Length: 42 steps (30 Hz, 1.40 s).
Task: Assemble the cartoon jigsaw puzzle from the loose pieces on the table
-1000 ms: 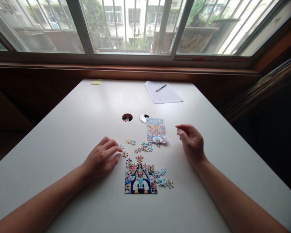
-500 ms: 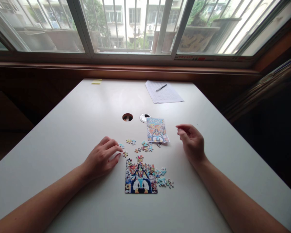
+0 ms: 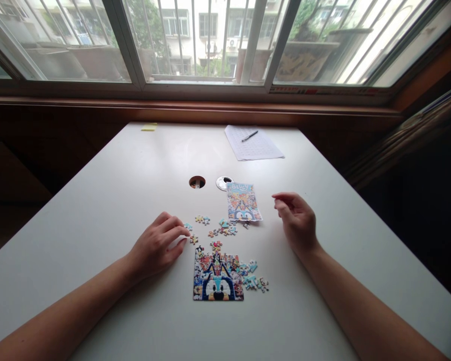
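Table (image 3: 173, 331) spreads white under everything, and the jigsaw's joined block (image 3: 218, 283) sits near its middle, between the two forearms. The lower part looks done: bottom edge straight, dog face whole, the sides filled in around it. The top edge is ragged, with a few pieces jutting up from it at the centre and at the left corner. Beyond the block lies a printed card (image 3: 245, 201) with the same dog face and a band of lettering above; no such lettering shows in the block, so the upper part of the picture seems to be what is left — perhaps a third or more, as a judgement. Loose pieces lie in two lots: a far scatter (image 3: 224, 223) between block and card, and a near cluster (image 3: 251, 282) just beside the block's right side, where I cannot tell whether any are linked to it.

Both forearms reach in from the lower corners. The left hand (image 3: 160, 244) rests palm down, fingers loosely bent, a narrow gap between thumb and forefinger; its fingertips are right by a yellowish piece (image 3: 193, 240), and contact is unclear. The right hand (image 3: 296, 223) stands on its edge to the right of the card, fingers curled in, thumb near the forefinger — whether something small is pinched there, I cannot tell.
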### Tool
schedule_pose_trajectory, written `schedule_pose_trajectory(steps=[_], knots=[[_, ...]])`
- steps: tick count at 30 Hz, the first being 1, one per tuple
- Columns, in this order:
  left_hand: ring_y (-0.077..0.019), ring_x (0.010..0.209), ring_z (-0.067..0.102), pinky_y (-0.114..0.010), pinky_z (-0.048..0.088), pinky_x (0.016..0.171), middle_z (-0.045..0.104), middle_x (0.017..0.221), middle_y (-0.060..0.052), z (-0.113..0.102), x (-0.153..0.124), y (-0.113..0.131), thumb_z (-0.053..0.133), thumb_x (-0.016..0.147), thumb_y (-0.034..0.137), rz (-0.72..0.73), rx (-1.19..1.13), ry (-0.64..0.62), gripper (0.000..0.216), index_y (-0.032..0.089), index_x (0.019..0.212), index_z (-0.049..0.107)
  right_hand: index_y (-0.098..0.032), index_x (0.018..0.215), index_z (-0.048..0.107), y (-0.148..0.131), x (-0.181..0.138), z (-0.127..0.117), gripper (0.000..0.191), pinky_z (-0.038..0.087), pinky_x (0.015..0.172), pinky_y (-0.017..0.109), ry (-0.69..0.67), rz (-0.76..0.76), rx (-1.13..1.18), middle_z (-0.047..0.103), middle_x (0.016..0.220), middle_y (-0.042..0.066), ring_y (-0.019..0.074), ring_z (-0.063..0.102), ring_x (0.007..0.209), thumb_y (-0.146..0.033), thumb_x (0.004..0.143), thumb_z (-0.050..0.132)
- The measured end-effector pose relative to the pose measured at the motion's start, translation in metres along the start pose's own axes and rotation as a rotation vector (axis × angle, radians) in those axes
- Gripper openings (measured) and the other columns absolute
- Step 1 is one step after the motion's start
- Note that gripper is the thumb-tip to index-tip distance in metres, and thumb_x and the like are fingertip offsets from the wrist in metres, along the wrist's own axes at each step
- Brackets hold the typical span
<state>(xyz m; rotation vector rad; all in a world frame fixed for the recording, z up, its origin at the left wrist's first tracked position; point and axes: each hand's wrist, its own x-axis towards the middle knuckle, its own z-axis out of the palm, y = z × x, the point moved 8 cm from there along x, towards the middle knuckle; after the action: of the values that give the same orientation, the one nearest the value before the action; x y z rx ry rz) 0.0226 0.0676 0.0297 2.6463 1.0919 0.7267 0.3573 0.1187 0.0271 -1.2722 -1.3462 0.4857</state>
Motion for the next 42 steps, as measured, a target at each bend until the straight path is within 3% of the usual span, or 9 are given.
schedule_pose_trajectory(steps=[42], knots=[[-0.0217,0.095,0.052,-0.037,0.048,0.085,0.064,0.099,-0.006,-0.0005,0.0006,-0.0008,0.060,0.092,0.018,0.014,0.021,0.004,0.016,0.022,0.106,0.067,-0.021,0.095,0.071,0.0006,-0.0008,0.0005,0.014,0.047,0.061,0.028,-0.008,0.005,-0.011,0.067,0.084,0.003,0.0159,0.060,0.071,-0.029,0.088,0.063]])
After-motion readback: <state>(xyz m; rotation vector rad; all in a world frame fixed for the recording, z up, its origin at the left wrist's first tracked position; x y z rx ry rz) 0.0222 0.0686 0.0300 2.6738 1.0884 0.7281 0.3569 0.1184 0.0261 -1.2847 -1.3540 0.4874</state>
